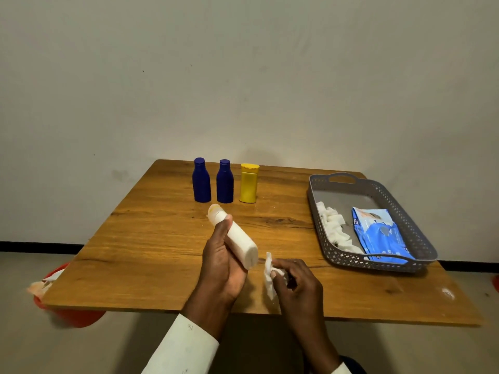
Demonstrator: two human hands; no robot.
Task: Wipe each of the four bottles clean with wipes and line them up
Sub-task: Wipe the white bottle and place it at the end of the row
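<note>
My left hand (224,265) grips a white bottle (237,240) held tilted above the wooden table (151,238), its cap pointing away and to the left. Just right of the bottle's base, my right hand (298,283) pinches a crumpled white wipe (269,275). Three bottles stand upright in a row at the table's far edge: a blue bottle (201,180), a second blue bottle (224,181) and a yellow bottle (249,183).
A grey perforated basket (421,238) sits at the right of the table, holding several used white wipes (333,228) and a blue wipes pack (378,233). A red bin (73,317) with wipes in it stands on the floor under the table's left corner.
</note>
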